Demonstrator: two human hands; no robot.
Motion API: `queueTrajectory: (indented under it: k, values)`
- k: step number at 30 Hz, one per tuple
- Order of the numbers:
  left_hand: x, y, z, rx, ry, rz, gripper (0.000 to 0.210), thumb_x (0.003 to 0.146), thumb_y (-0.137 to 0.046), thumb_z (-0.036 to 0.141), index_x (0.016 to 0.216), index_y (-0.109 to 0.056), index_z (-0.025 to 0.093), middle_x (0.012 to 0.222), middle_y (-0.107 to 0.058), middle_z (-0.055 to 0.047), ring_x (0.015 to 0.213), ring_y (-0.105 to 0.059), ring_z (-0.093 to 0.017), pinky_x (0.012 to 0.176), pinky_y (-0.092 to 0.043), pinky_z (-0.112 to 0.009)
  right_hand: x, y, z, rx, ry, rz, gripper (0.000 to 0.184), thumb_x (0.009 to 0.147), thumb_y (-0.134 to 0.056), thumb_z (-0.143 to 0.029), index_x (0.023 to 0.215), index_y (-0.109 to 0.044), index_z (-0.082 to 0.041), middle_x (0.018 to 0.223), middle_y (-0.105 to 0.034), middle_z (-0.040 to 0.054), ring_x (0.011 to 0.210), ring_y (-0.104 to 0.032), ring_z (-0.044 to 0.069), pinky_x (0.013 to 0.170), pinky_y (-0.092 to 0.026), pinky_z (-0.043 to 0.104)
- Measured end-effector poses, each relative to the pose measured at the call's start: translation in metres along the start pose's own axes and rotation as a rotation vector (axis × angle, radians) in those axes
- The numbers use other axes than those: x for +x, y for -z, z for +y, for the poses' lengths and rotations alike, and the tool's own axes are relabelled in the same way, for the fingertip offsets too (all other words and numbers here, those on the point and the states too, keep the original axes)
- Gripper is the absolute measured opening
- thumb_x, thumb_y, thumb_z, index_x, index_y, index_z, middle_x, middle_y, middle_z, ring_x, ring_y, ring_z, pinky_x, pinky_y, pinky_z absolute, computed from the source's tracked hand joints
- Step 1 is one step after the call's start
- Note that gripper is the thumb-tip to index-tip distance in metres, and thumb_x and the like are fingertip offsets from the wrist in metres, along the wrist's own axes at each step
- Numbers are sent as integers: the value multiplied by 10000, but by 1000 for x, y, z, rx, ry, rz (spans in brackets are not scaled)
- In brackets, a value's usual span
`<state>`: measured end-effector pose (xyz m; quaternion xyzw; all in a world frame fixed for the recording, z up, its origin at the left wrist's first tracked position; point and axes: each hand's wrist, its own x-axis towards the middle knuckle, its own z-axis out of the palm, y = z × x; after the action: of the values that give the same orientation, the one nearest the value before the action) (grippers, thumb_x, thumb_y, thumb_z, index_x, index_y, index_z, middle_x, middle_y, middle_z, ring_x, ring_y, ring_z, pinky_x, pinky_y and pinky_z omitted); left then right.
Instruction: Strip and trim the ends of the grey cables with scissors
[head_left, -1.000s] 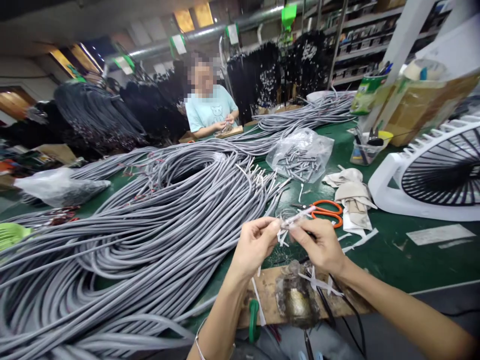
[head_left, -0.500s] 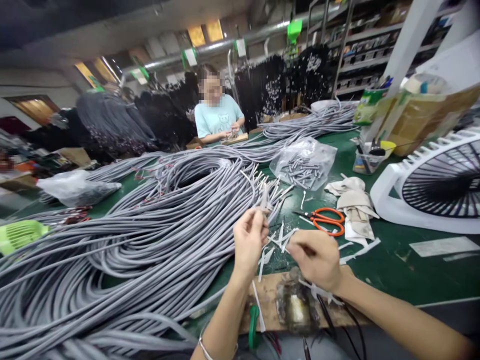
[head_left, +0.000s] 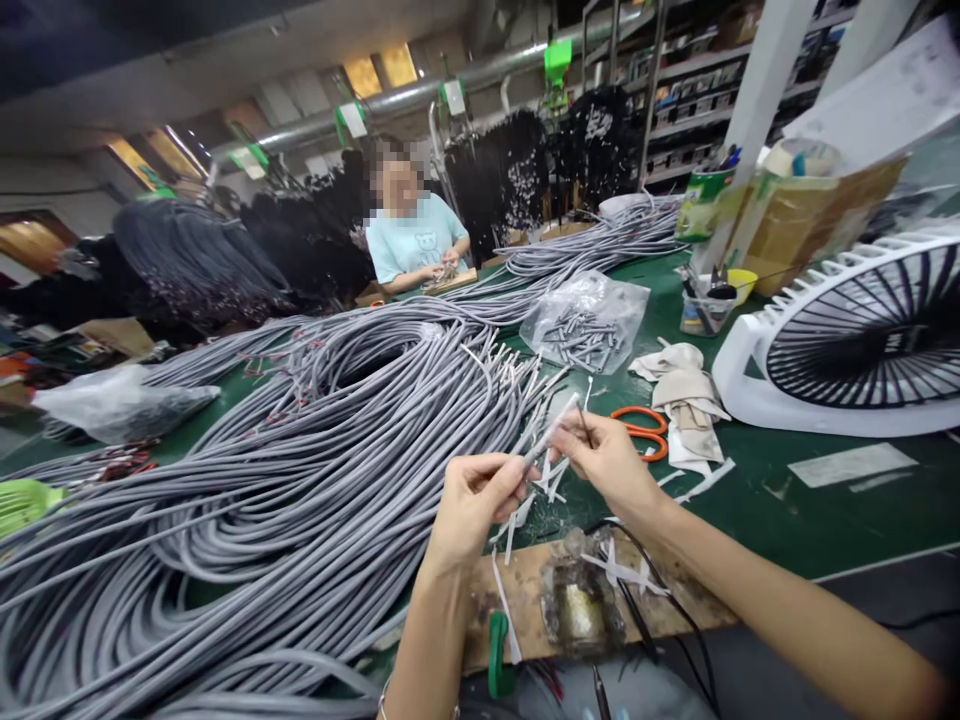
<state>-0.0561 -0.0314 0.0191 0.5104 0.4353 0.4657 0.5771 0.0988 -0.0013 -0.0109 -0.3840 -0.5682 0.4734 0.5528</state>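
My left hand [head_left: 480, 495] is closed, thumb and forefinger pinching a grey cable [head_left: 537, 452] near its end. Just above and to the right, my right hand [head_left: 609, 462] has its fingers closed at the cable's pale tip. A thin dark piece shows by the right fingertips; I cannot make out what it is. Below the hands lie loose white strips [head_left: 519, 520]. Orange-handled scissors [head_left: 658, 440] are partly hidden behind my right hand. To the left spreads a large coil of grey cables [head_left: 300, 500], with many pale ends close to my hands.
In front of me is a wooden board [head_left: 517, 575] bearing a grimy metal block [head_left: 581, 610] and black cords. A bag of short grey pieces [head_left: 585, 325], cloths [head_left: 682, 395] and a white fan [head_left: 739, 385] stand beyond. A person [head_left: 416, 240] sits across the green table.
My right hand has moved up and left from above the board to the cable end. My left hand has come lower, and the cable now points up and right. The view has shifted slightly.
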Motion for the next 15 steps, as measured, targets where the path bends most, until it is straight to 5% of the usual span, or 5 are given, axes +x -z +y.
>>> queueTrajectory:
  k: [6, 12, 15]
  values:
    - [-4, 3, -3, -31, -308, 114, 184, 675, -692, 317, 700, -712, 135, 535, -469, 16, 389, -356, -30, 360, -219, -177, 1, 7, 5, -23, -86, 223, 296, 720, -614, -421, 635, -509, -157, 473, -445, -54, 433, -376, 59, 409, -268, 190]
    - [-3, -1, -5, 210, -365, 193, 64, 669, -699, 202, 716, -729, 172, 590, -531, -5, 508, -433, -78, 444, -313, -196, -12, 4, -18, 356, -155, -149, 304, 732, -607, -430, 744, -611, -127, 453, -425, -62, 354, -193, 19, 348, -121, 196]
    - [-4, -5, -6, 281, -349, 174, 72, 673, -694, 209, 719, -732, 168, 594, -544, -16, 550, -455, -100, 480, -329, -209, -11, 4, -19, 427, -220, -226, 274, 671, -685, -366, 796, -629, -129, 467, -431, -73, 353, -182, 3, 340, -108, 178]
